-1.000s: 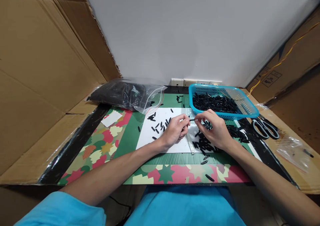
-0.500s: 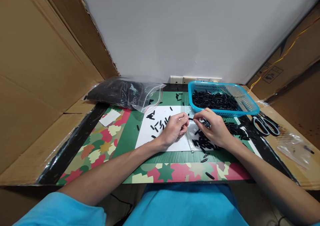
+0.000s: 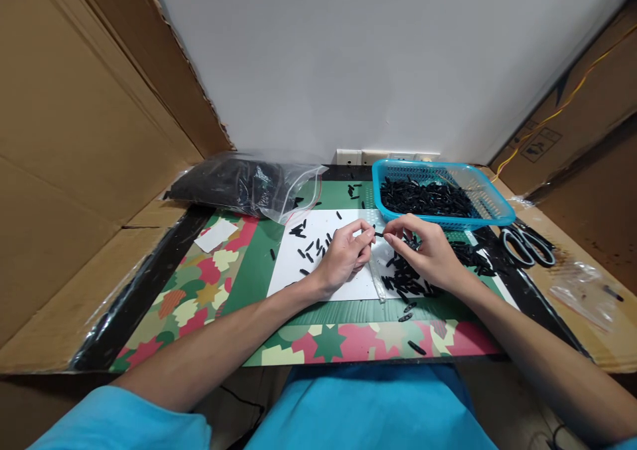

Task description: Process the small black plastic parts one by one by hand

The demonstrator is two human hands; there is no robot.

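1. You have two bare hands in view, the left hand and the right hand, meeting over one white sheet.
2. One slim black piece bridges the small gap between them, above the sheet. Your left thumb and forefinger close on one end, the other left fingers curled under; your right thumb and forefinger pinch the other end.
3. Its long axis runs from left to right, nearly level, across your body. It is too small to tell one end from the other.
4. Similar loose pieces, a dozen or so, lie scattered at many angles on the sheet's left half, some behind your left hand.
5. A heap of pieces, too many to count, spreads under and beside your right hand, which hides part of it.
6. Two pieces lie in front of the heap, and a single piece is on the mat's patterned border.
7. One blue basket, filled with uncountable black pieces, stands just behind your right hand, bounding the space there.
8. Back left lies one zip bag of dark contents; in front of it, one paper scrap.
9. To the right are one pair of scissors and one crumpled clear bag.
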